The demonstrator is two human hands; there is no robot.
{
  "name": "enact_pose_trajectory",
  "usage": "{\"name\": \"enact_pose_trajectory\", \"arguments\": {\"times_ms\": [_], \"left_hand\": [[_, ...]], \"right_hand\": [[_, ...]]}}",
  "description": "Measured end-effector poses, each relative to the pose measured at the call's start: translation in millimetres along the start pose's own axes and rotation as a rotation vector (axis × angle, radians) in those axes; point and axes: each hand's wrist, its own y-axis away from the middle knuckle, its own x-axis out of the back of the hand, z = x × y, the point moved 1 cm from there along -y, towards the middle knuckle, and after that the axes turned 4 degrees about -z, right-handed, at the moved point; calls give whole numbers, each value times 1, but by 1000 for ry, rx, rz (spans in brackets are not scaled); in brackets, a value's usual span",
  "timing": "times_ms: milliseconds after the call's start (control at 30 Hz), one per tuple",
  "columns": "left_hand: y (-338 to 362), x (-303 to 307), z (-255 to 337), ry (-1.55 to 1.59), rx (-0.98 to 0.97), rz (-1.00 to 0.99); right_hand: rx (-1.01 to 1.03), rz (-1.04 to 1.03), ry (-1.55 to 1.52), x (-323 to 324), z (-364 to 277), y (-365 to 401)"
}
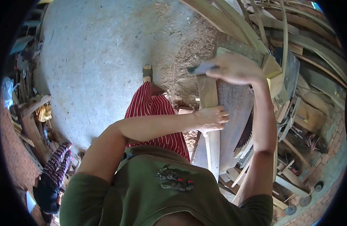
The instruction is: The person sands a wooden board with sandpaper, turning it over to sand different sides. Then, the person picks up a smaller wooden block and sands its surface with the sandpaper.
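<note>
My left hand [213,118] is closed over a long, narrow wooden board [208,92], its fingers wrapped across the top face. The board lies lengthwise on a dark, worn plank surface [233,101]. At the board's far end, my right hand [235,67] is closed around a bluish-grey tool [204,68] with a dark tip pointing left. Motion blurs this hand and the tool, and I cannot tell the tool's kind. The tool overlaps the end of the board in this view.
Wood shavings [181,64] litter the concrete floor [90,64] left of the work surface. Stacked planks [309,41] and offcuts crowd the right side. A toothed saw blade [244,137] shows beside the work surface. Another person [49,188] is at the lower left, near piled timber.
</note>
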Motion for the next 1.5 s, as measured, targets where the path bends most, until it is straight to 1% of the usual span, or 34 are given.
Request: {"name": "enact_pose_trajectory", "arguments": {"times_ms": [33,67,133,167,233,267,333,367,433,467,533,633,667,700,767,833,867,933,967,1033,1100,1133,1167,1200,1233,1267,1300,1367,1400,1433,1467,1500], "left_hand": [[-1,1,0,-17,-13,-61],[0,2,-1,-22,-17,-57],[-1,3,-1,7,-27,-58],[-4,4,-1,1,-42,-64],[-2,6,-2,26,-28,-52],[-4,4,-2,42,-31,-92],[-3,-8,2,-19,16,-53],[-2,-12,3,-79,57,-17],[-2,-9,4,-69,84,1],[-2,-7,4,-53,83,6],[-2,-5,2,-29,55,14],[-2,2,-1,-8,-1,20],[-2,3,-2,-6,-19,21],[-2,4,-2,-5,-31,23],[-5,-7,-3,0,-12,35],[-2,-13,-2,-36,-19,150],[0,-9,-2,-70,-19,147],[4,-2,0,-55,-24,130],[5,1,0,-37,-20,110],[8,2,2,-60,-15,107],[9,-8,5,-76,-32,88],[10,-22,5,-190,-29,225],[13,-21,5,-302,-25,365],[18,-22,10,-307,-22,252],[22,-25,10,-307,-36,243],[26,-28,11,-382,-55,291],[29,-32,12,-454,-72,343],[35,-26,15,-485,-63,358],[37,-23,15,-501,-67,379],[37,-19,15,-522,-69,400],[37,-21,14,-526,-73,402],[37,-23,14,-449,-76,429]], "right_hand": [[78,65,39,-7,0,2],[-102,-79,154,-3,-33,-2],[-126,-101,416,-13,-43,-24],[-135,-90,406,-17,-47,-34],[-253,-223,616,-25,-53,-54],[-247,-220,619,-36,-49,-54],[-219,57,847,-63,-44,-42],[-205,46,861,-71,-51,-31],[-106,33,902,-80,-65,-12],[-97,26,899,-83,-66,-11],[-114,116,948,-89,-65,-7],[-188,129,949,-75,-48,-29],[-233,6,796,-50,-48,-28],[-237,15,794,-44,-47,-21],[-167,183,517,-34,-30,-1],[294,670,475,-55,16,38],[294,670,475,-58,25,46],[265,884,-5,-59,35,61],[263,889,-1,-61,35,62],[61,821,-550,-74,35,53],[24,814,-577,-95,21,25],[120,902,-502,-104,7,12],[215,987,-420,-110,-1,7],[211,1002,-430,-115,-2,15],[152,896,-464,-124,-2,28],[93,787,-496,-134,-1,39],[86,794,-506,-145,2,50],[84,720,-588,-158,1,64],[53,682,-624,-157,1,66],[48,687,-621,-153,2,56],[140,832,-415,-145,3,39],[231,970,-206,-137,2,24]]}}
